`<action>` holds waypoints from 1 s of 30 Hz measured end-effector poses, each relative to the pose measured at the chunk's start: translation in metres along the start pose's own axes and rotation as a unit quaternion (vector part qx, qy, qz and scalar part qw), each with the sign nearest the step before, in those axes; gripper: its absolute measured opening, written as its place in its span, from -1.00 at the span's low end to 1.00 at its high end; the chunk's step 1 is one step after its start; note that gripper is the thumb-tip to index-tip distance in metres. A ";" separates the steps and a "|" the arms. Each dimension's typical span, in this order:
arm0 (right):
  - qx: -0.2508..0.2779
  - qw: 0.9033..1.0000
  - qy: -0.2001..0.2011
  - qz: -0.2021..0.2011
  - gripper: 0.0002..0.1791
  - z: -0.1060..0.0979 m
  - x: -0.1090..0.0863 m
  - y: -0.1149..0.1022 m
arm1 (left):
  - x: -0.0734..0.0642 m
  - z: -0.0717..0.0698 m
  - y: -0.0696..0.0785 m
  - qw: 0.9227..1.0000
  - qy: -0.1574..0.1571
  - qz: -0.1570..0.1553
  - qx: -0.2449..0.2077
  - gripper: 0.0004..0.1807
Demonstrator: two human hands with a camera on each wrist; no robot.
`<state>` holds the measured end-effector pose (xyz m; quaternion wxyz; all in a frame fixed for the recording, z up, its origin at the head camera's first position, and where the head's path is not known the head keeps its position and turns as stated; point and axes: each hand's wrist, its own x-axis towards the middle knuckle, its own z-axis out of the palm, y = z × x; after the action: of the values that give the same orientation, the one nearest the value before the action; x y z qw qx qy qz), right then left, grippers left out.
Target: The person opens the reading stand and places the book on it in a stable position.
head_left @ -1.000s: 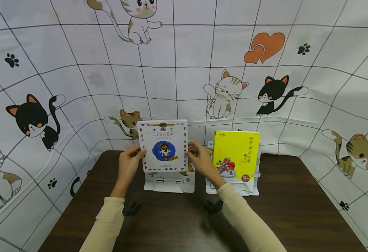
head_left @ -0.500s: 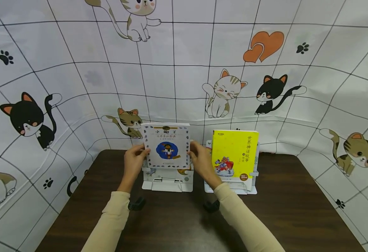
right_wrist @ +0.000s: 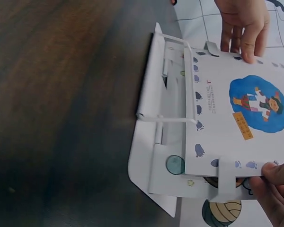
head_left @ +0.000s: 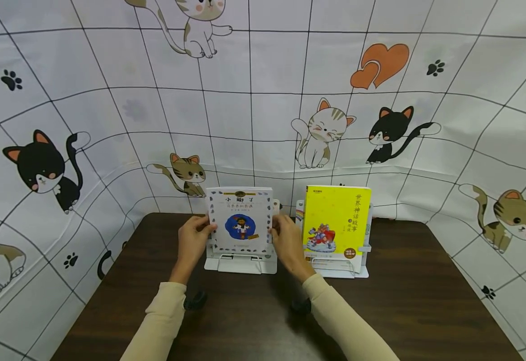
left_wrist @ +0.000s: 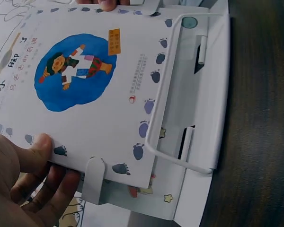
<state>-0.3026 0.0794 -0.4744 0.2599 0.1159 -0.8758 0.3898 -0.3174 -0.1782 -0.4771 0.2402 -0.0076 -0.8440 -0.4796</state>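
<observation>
A white picture book [head_left: 240,228] with a blue patch and a cartoon figure stands upright against a white book stand [head_left: 240,264]. My left hand [head_left: 193,238] pinches the book's left edge, thumb on the cover and fingers behind. On the opposite edge my right hand [head_left: 287,243] pinches it too, its thumb [right_wrist: 277,172] on the cover. The stand's wire bar [left_wrist: 156,94] passes in front of the book's bottom edge in both wrist views. A white side clip [left_wrist: 93,179] overlaps one side edge, and another clip [right_wrist: 226,177] overlaps the other.
A yellow book [head_left: 337,220] rests on a second white stand [head_left: 362,273] just right of my right hand. Both stands are on a dark wooden table [head_left: 407,301]. Behind it hangs a white cloth [head_left: 272,115] with grid lines and cartoon cats.
Both hands have lowered the white picture book from above the stand onto it, moving slightly right. Its bottom edge is now down near the wire bar. The yellow book has stayed put.
</observation>
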 end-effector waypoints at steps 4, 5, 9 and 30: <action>0.004 1.000 -0.004 0.012 -0.73 0.003 -0.006 0.002 | -0.005 0.002 -0.002 1.000 0.005 -0.008 0.009 -0.71; 0.004 1.000 -0.006 0.013 -0.73 0.004 -0.007 0.003 | -0.006 0.002 -0.003 1.000 0.005 -0.012 0.008 -0.72; -0.004 1.000 -0.005 0.007 -0.76 0.008 -0.011 0.006 | -0.011 0.003 -0.006 1.000 0.008 -0.020 0.006 -0.74; -0.001 1.000 -0.004 0.013 -0.76 0.011 -0.014 0.008 | -0.014 0.006 -0.007 0.997 -0.021 -0.029 0.064 -0.77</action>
<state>-0.2981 0.0768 -0.4931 0.2512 0.1055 -0.8788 0.3918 -0.3092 -0.1741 -0.4915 0.2086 0.0221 -0.8776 -0.4311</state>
